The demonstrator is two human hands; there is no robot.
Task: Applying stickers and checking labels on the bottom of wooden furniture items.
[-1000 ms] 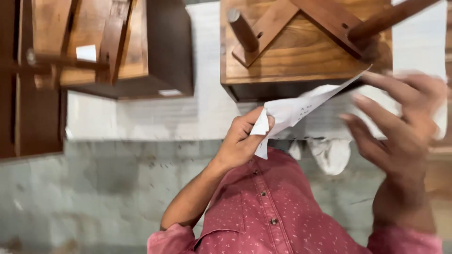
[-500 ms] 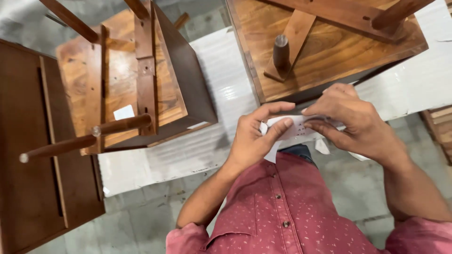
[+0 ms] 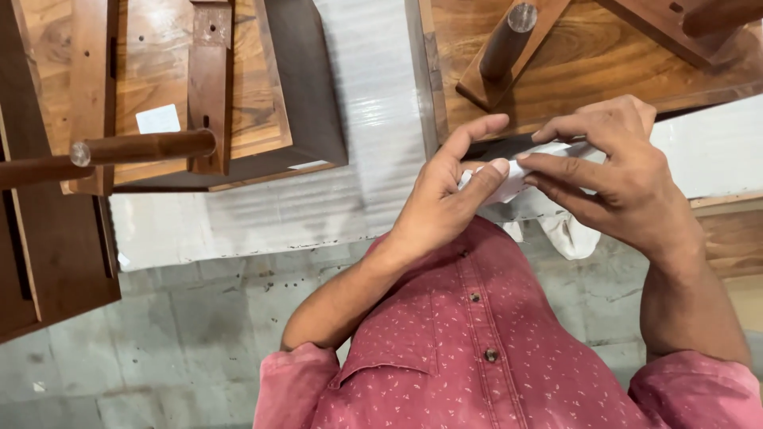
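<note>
You are pinching a folded white paper (image 3: 517, 176) between both hands: your left hand (image 3: 445, 202) is closing thumb and fingers on its left end, your right hand (image 3: 616, 171) gripping the rest. It is lying roughly crosswise, just below the upturned wooden stool (image 3: 572, 63).

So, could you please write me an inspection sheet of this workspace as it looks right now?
Surface: white plastic sheet spread over a grey tiled floor.
Job's things: folded white paper, pinched between both hands in front of the red shirt.
Clutter: white cloth on the floor under the hands.
Hands: left hand and right hand both grip the paper with their fingertips.
Cables: nothing seen.
Surroundings: upturned wooden stools, one at left with a white sticker, one at top right; a dark wooden panel at far left.
</note>
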